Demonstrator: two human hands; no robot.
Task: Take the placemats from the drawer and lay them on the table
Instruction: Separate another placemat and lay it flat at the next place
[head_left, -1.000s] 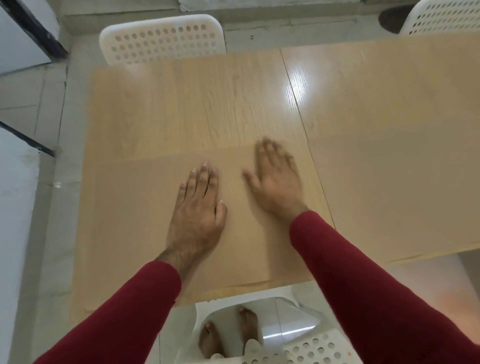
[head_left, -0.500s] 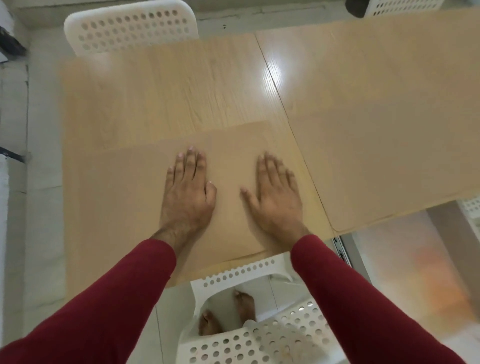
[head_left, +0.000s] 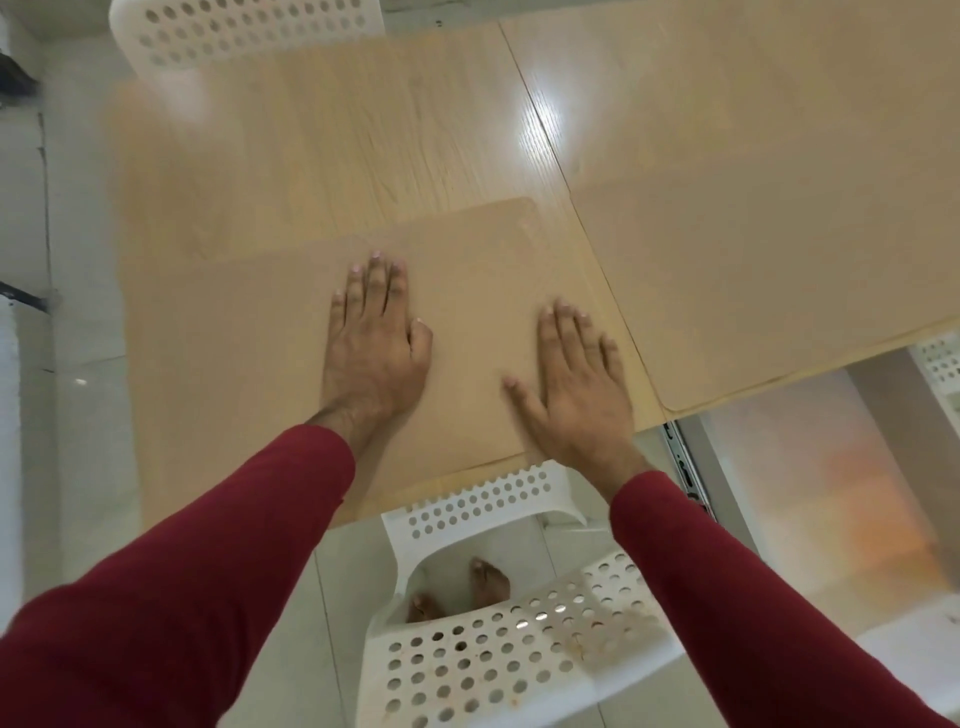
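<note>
From my feed, the pale wood-grain desk (head_left: 363, 130) fills most of the view, with a seam running down it between two panels. On the left panel lies the tan rectangular placemat with rounded corners (head_left: 249, 364), flat, its near edge close to the desk's near edge. A second tan placemat (head_left: 779, 270) lies on the right panel, its near corner right at the desk's edge. A white perforated plastic chair (head_left: 493, 649) stands below me, another (head_left: 244, 31) at the far side.

My left hand (head_left: 371, 348) rests palm-down on the near mat, fingers (head_left: 374, 280) pressed together and flat. My right hand (head_left: 576, 384) is also palm-down near the mat's right edge, fingers (head_left: 563, 332) slightly spread; it is blurred, so I cannot tell whether it presses or hovers.

The risk I see: the mat looks smooth on a glossy top, so an uneven push could skew it or slide its near edge over the desk's lip. A sideways sweep might also nudge it toward the neighbouring mat.
</note>
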